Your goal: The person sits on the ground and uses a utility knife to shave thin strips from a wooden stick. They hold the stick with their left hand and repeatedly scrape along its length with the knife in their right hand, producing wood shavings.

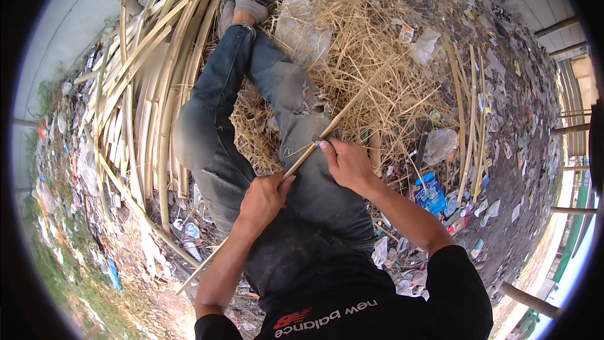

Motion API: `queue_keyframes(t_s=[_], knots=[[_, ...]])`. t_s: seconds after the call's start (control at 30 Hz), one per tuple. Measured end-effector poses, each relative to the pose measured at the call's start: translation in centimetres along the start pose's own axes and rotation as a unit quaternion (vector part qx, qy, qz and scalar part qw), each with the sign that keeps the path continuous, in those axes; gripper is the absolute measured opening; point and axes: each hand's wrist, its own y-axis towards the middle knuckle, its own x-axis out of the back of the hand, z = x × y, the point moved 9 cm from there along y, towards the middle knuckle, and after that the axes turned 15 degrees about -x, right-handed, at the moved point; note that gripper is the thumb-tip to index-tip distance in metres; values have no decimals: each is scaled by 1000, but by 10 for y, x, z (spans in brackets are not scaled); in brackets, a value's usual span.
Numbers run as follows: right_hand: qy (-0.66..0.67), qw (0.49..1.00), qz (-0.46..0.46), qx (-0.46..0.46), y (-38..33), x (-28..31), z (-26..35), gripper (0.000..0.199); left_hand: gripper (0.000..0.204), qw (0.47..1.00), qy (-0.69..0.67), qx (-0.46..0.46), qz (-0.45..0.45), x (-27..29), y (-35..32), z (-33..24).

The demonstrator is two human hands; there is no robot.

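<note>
A long, pale bamboo strip [360, 96] lies slantwise across my lap, its far end over the straw and its near end passing under my left forearm. My left hand [263, 200] is closed round it, low on my thighs. Farther up the strip, my right hand [348, 162] is closed with thumb and fingers against it. A small dark and bluish bit shows at those fingertips, too small to make out. Beside the right fingers a thin sliver [294, 152] sticks out from the strip. My legs [296, 132] are stretched forward in dark jeans, crossed near the ankles.
Many split bamboo strips [151, 132] are piled left of my legs. A heap of straw-like shavings [371, 44] spreads ahead and right. More strips [470, 119] lie farther right. A blue packet [430, 194] and scattered plastic litter cover the ground. Wooden posts [530, 299] stand at the rim.
</note>
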Motion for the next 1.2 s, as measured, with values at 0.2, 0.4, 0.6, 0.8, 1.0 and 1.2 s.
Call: queue_keyframes(t_s=[0.2,0.4,0.6,0.8,1.0,1.2], knots=[[34,999,-26,-20,16,14,-8,53,33,1000,9,-8,-27,-8,13,-3],[37,999,-9,11,2,-1,2,50,36,999,23,3,-30,-22,30,-1],[21,999,-10,46,-9,-3,16,48,33,998,65,-26,-7,-20,31,-5],[14,1000,-6,19,-2,-8,3,52,46,990,87,-94,-66,30,-71,22],[72,997,7,-13,1,-2,-2,50,29,983,179,-20,-37,55,-151,20],[72,995,-65,-32,16,15,-7,51,29,966,240,-78,-53,54,-135,1]])
